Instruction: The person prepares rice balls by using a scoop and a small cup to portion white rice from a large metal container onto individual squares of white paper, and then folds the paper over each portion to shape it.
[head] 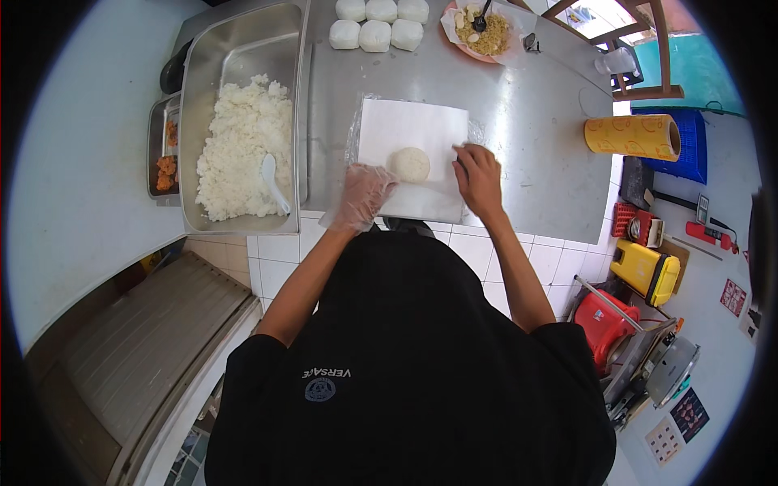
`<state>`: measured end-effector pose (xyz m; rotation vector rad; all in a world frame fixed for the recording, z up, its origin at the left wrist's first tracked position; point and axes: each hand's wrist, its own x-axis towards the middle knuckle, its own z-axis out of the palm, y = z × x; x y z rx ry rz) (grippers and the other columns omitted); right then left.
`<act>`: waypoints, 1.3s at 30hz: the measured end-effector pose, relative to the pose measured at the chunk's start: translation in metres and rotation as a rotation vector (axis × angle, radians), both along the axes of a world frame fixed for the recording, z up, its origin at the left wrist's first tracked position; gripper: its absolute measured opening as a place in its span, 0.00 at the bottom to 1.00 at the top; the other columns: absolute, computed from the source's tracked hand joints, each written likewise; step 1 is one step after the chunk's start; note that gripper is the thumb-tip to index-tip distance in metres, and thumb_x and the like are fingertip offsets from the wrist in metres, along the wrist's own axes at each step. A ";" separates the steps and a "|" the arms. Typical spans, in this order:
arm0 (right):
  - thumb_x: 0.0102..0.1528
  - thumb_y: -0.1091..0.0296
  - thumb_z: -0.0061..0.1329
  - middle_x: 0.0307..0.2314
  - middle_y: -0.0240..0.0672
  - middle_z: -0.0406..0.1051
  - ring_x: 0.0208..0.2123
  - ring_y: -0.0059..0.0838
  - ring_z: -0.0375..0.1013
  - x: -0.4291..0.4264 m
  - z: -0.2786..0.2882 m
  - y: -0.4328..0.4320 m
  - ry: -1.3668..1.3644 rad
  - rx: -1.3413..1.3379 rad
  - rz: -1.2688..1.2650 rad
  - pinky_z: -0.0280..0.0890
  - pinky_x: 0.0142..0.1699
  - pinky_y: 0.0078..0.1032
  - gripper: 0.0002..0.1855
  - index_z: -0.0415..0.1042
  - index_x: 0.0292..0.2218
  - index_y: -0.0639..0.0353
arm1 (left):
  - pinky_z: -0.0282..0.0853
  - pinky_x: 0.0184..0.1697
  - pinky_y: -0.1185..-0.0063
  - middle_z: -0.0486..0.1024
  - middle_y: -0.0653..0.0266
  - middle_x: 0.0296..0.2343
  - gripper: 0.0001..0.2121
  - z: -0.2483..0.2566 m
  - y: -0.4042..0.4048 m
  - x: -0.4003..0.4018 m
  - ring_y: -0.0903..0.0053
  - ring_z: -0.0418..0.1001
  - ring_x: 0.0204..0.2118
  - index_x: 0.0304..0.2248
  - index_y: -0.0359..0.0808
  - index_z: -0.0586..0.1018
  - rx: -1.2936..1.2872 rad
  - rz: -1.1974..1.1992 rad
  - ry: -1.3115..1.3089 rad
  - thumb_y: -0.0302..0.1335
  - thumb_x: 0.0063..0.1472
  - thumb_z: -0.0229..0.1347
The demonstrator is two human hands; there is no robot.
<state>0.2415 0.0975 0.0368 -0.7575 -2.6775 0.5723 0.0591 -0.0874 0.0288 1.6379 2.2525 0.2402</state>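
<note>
A round mound of cooked rice lies on a white paper sheet, with clear plastic film showing around the paper's edges. My left hand, in a clear plastic glove, is at the near left part of the paper, its fingers bunched at the edge just left of the rice; whether they pinch the sheet is hard to tell. My right hand is bare and curled at the paper's right edge, apart from the rice. Its fingertips are near the edge, and what they grip is not clear.
On the left stands a deep steel pan of cooked rice with a white spoon. A smaller tray holds orange food. Several wrapped white packets and a plate of crumbly food stand at the back. A film roll lies right.
</note>
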 end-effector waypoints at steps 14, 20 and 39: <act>0.56 0.60 0.51 0.31 0.40 0.76 0.36 0.33 0.74 0.011 -0.042 0.002 -0.136 -0.632 -0.068 0.64 0.46 0.34 0.16 0.77 0.40 0.63 | 0.70 0.39 0.76 0.80 0.58 0.29 0.11 -0.027 0.012 -0.031 0.68 0.78 0.32 0.32 0.36 0.84 0.136 0.429 -0.623 0.36 0.55 0.59; 0.55 0.56 0.54 0.18 0.28 0.70 0.21 0.18 0.65 0.019 -0.062 0.004 -0.023 -1.083 -0.622 0.61 0.28 0.21 0.19 0.78 0.27 0.67 | 0.70 0.41 0.76 0.80 0.60 0.28 0.11 -0.061 0.001 -0.039 0.68 0.78 0.32 0.33 0.37 0.83 0.265 0.670 -0.728 0.35 0.53 0.61; 0.52 0.45 0.58 0.31 0.32 0.69 0.28 0.22 0.64 -0.049 -0.067 0.007 0.321 -0.882 -0.556 0.62 0.35 0.23 0.28 0.72 0.35 0.67 | 0.66 0.41 0.65 0.78 0.63 0.32 0.09 -0.018 0.031 0.021 0.63 0.74 0.36 0.36 0.40 0.78 0.283 0.055 -0.017 0.34 0.61 0.51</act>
